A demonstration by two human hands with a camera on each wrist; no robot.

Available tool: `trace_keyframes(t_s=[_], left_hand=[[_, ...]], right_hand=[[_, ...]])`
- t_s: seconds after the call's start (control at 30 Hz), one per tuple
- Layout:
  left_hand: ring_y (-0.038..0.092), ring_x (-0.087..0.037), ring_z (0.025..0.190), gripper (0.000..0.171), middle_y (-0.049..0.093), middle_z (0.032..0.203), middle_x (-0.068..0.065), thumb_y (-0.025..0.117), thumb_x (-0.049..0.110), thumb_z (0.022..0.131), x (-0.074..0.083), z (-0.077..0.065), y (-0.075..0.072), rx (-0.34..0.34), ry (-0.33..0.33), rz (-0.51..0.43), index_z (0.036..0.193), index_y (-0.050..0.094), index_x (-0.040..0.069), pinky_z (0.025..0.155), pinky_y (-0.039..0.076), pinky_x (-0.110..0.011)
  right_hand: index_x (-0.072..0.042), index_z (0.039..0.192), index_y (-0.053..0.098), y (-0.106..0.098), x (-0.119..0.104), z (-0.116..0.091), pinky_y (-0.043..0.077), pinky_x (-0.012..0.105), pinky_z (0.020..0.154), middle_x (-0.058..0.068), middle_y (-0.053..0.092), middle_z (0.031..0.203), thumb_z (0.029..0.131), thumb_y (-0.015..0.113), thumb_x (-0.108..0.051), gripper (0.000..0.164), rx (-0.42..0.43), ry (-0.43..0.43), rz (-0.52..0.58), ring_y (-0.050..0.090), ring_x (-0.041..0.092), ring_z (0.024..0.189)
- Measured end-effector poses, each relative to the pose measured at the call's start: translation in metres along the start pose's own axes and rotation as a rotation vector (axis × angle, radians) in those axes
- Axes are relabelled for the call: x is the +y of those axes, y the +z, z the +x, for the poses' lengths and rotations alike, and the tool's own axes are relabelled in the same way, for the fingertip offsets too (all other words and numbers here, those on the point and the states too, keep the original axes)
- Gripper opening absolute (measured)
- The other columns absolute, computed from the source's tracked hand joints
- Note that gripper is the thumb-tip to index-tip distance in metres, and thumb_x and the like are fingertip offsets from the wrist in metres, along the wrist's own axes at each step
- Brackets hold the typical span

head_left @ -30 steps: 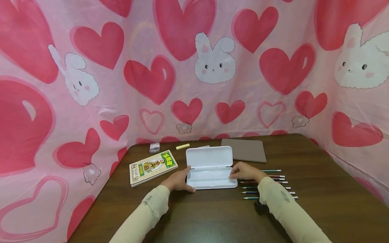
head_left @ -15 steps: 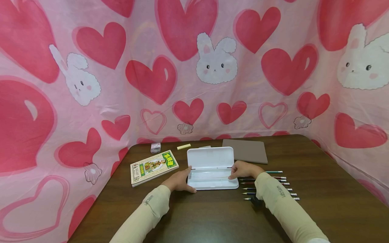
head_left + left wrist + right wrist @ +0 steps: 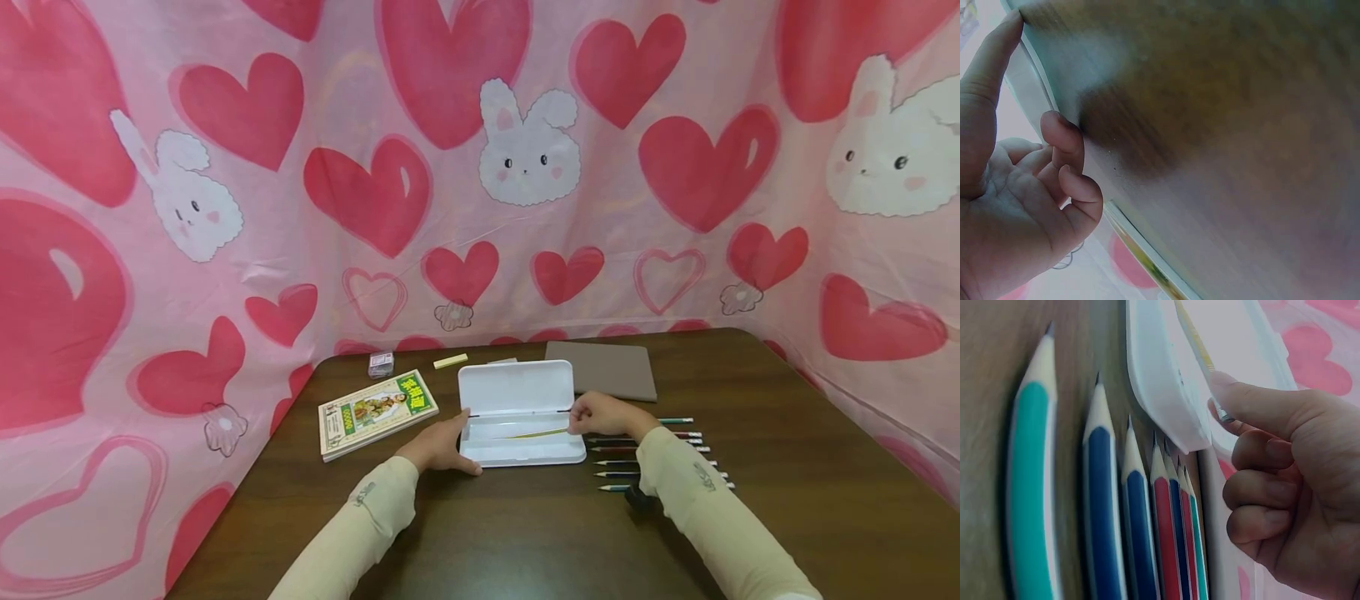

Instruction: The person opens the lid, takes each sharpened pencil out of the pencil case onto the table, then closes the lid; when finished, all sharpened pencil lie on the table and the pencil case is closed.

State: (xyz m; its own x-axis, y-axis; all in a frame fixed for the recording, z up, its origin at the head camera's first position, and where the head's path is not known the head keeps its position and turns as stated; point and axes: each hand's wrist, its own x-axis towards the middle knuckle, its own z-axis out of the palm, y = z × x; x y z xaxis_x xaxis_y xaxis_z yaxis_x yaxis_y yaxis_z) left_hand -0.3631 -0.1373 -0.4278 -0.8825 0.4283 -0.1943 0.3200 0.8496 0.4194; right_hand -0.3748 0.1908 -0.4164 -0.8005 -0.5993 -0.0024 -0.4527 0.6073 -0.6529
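Observation:
A white pencil case (image 3: 517,457) lies with its lid (image 3: 516,388) raised. My left hand (image 3: 438,446) grips its left end, thumb at the front corner and index finger at the back. In the left wrist view, the other fingers (image 3: 1082,187) are curled beside the case. Over the case's right end, my right hand (image 3: 603,415) pinches a slim yellow stick (image 3: 1194,337) with a silvery end between thumb and index finger. The stick slants across the open case. Several pencils (image 3: 1100,487) in green, blue and red lie side by side to the right, under the right forearm.
A picture-covered book (image 3: 378,412) lies left of the case. Behind it are a small clear box (image 3: 381,364) and a pale yellow strip (image 3: 451,362). A grey-brown notebook (image 3: 607,371) lies at the back right. A heart-patterned cloth (image 3: 450,200) hangs around the table.
The right hand has shifted slightly back at the case's right end. The yellow stick, not visible a second ago, now shows plainly in its fingers. The left hand stays in place.

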Motion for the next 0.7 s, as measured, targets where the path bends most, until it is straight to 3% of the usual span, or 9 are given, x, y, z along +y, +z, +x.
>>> trace_keyframes(t_s=[0.33,0.6,0.7], left_hand=[[0.037,-0.028,0.133,0.107,0.034,0.148,-0.012,0.078,0.050,0.067,-0.003,0.002,0.002,0.009,0.018,0.002,0.147,0.022,0.006,0.109,0.030,-0.046],[0.035,-0.028,0.134,0.107,0.032,0.149,-0.012,0.078,0.049,0.067,-0.001,0.000,0.000,0.009,0.021,-0.002,0.147,0.022,0.006,0.110,0.029,-0.045],[0.035,-0.028,0.134,0.107,0.032,0.149,-0.012,0.078,0.048,0.067,-0.001,-0.001,0.000,0.011,0.024,-0.004,0.147,0.022,0.005,0.110,0.029,-0.046]], right_hand=[[-0.006,0.079,0.067,-0.007,0.012,-0.022,0.041,0.021,0.056,-0.003,0.058,0.065,0.086,0.065,-0.018,0.014,0.139,0.005,-0.005,0.045,0.004,0.060],[-0.009,0.078,0.067,-0.015,0.018,-0.046,0.036,0.021,0.055,-0.008,0.044,0.058,0.085,0.066,-0.020,0.014,0.186,0.008,-0.018,0.040,0.003,0.058],[-0.009,0.079,0.067,-0.019,0.020,-0.055,0.037,0.022,0.057,-0.007,0.048,0.061,0.086,0.065,-0.022,0.015,0.186,0.041,-0.016,0.043,0.004,0.060]])
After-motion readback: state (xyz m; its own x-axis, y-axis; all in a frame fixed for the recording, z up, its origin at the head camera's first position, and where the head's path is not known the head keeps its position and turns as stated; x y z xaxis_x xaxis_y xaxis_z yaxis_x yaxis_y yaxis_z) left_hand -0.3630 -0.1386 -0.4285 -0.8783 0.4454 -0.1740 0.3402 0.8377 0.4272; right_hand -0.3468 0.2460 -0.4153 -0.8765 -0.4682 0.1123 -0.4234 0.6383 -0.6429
